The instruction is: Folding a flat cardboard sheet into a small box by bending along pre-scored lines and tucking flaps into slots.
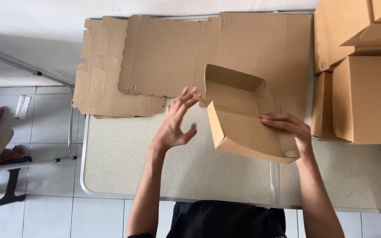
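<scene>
Half-folded box [243, 119]: my right hand [294, 130] pinches its three-o'clock wall; my left hand [175, 125] spread wide, flap at nine unfolded.

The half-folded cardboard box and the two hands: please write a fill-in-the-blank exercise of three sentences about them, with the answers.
1. The right hand grips the half-folded cardboard box by its ______ side wall.
2. The left hand is open, and its fingertips are near the box's ______ corner.
3. The flat cardboard sheets lie on the table ______ the box, farther from the person.

Missing words: right; left; behind
</scene>
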